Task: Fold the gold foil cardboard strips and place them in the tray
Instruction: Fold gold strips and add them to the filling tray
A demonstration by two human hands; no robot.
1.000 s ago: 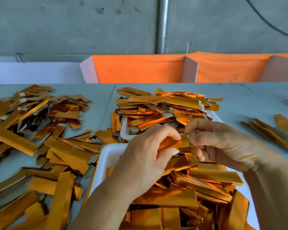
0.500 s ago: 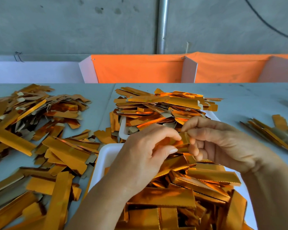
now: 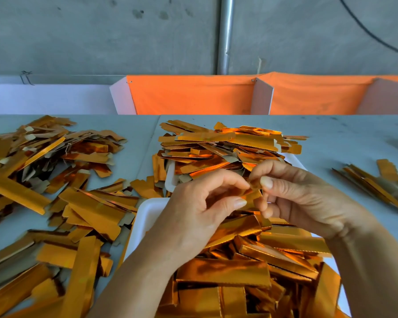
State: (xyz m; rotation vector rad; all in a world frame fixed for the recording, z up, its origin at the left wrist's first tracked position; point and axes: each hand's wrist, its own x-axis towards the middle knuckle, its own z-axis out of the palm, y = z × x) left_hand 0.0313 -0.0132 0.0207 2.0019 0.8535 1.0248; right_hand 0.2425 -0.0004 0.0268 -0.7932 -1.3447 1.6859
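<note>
Both hands work one small gold foil strip (image 3: 253, 195) above the near white tray (image 3: 145, 216). My left hand (image 3: 200, 214) pinches its left part between thumb and forefinger. My right hand (image 3: 301, 200) pinches its upper right end with thumb and fingertips. Most of the strip is hidden behind the fingers. The near tray is heaped with folded gold strips (image 3: 251, 267). A second white tray (image 3: 170, 177) behind it carries a tall pile of gold strips (image 3: 225, 145).
Loose gold strips lie scattered over the grey table on the left (image 3: 44, 191). A small bundle of strips (image 3: 377, 184) lies at the right. An orange and white partition (image 3: 193, 95) runs along the table's far edge, before a concrete wall with a metal pipe (image 3: 224, 35).
The two hands stay over the near tray and have shifted their fingers on the strip; the right thumb now presses its upper end, and the strip looks more bent.
</note>
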